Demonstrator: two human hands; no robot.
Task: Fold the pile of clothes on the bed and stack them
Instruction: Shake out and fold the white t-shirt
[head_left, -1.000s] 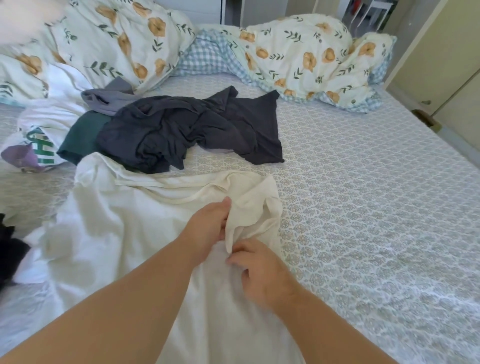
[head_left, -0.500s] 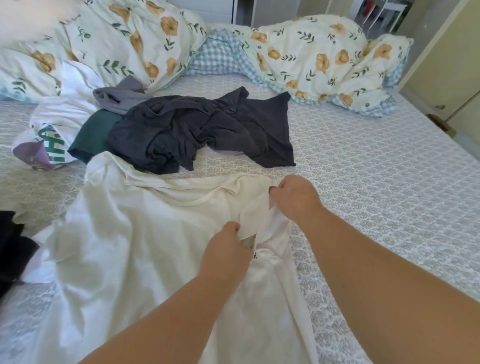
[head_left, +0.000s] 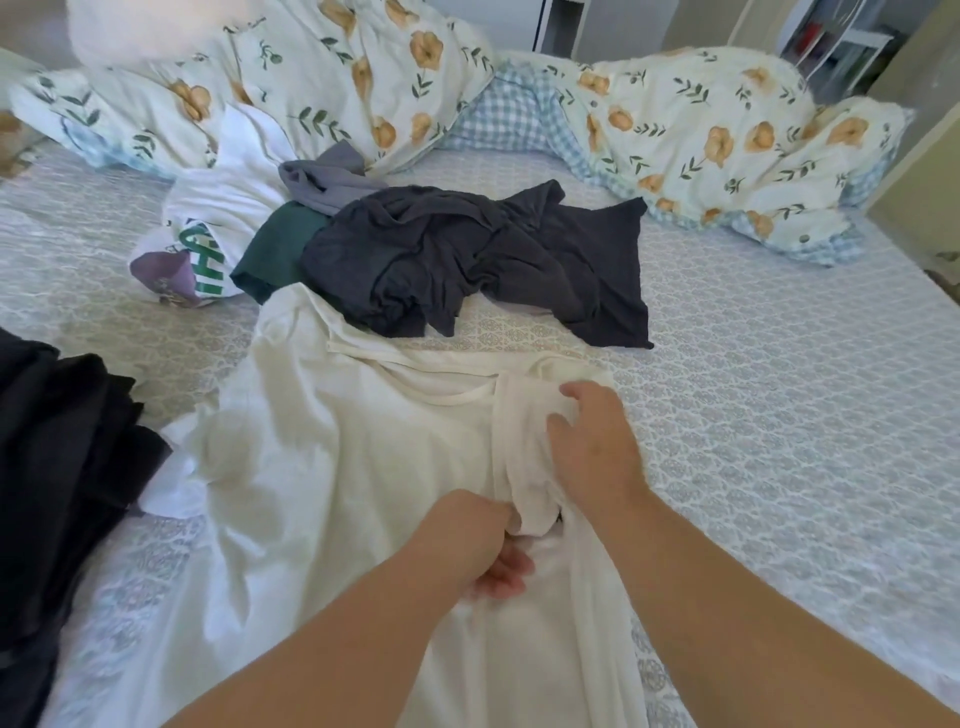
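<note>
Both hands grip the cream shirt (head_left: 337, 467) on the bed (head_left: 779, 415): left hand (head_left: 478, 540) bunching fabric, right hand (head_left: 592, 441) clutching its fold.

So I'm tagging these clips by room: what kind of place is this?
Most likely a home bedroom: a bed with a patterned sheet, a rumpled floral duvet at its head, and loose clothes on it.
</note>
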